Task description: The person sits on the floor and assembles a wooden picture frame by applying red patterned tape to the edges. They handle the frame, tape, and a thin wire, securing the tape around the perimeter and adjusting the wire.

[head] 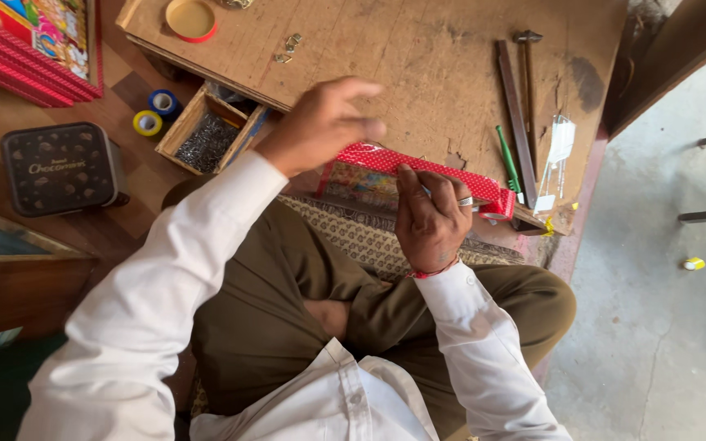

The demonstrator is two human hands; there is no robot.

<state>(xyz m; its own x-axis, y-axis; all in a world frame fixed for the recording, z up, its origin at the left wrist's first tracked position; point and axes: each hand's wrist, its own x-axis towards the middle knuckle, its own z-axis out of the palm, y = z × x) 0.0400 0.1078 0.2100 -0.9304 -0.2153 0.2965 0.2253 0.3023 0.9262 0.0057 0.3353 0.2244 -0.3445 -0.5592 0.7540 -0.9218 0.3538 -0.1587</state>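
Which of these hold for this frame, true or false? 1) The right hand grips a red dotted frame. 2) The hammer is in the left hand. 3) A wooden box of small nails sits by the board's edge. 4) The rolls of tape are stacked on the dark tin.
1) True: the right hand grips the red dotted frame at the near edge of the wooden board.
2) False: the hammer lies on the board; the left hand hovers over the frame, holding no tool.
3) True: the wooden box holds small dark nails.
4) False: the blue tape roll and yellow tape roll lie beside the dark tin.
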